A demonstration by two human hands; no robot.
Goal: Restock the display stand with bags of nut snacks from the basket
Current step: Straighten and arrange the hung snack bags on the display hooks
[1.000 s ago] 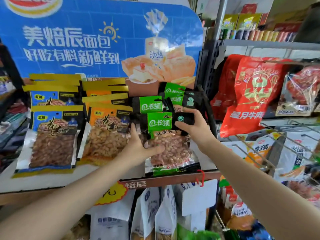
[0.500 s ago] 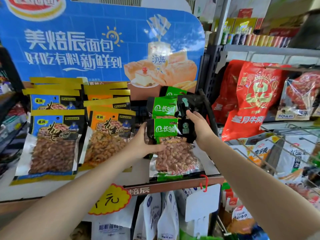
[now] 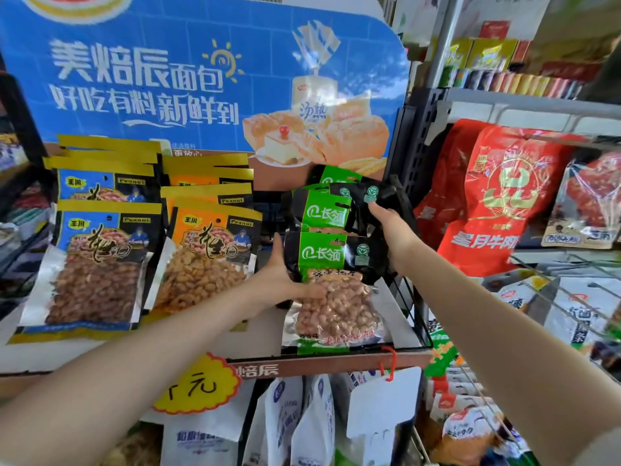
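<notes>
A row of green-and-black nut bags (image 3: 332,257) leans on the right of the display stand shelf (image 3: 339,361). My left hand (image 3: 282,280) presses against the front bag's left edge, thumb on its clear window of nuts. My right hand (image 3: 389,227) grips the black right side of the bags stacked behind it. Blue nut bags (image 3: 100,260) and orange nut bags (image 3: 208,260) stand in rows to the left. The basket is out of view.
A blue bread poster (image 3: 201,68) backs the stand. Red snack bags (image 3: 497,196) hang on the grey rack to the right, with wire hooks (image 3: 551,290) sticking out below. White bags (image 3: 302,425) fill the lower tier. A yellow price tag (image 3: 198,385) hangs at the shelf front.
Both hands have slid the green bags upward and back on the shelf. My right hand moved from the front bag's top corner to the bags behind it.
</notes>
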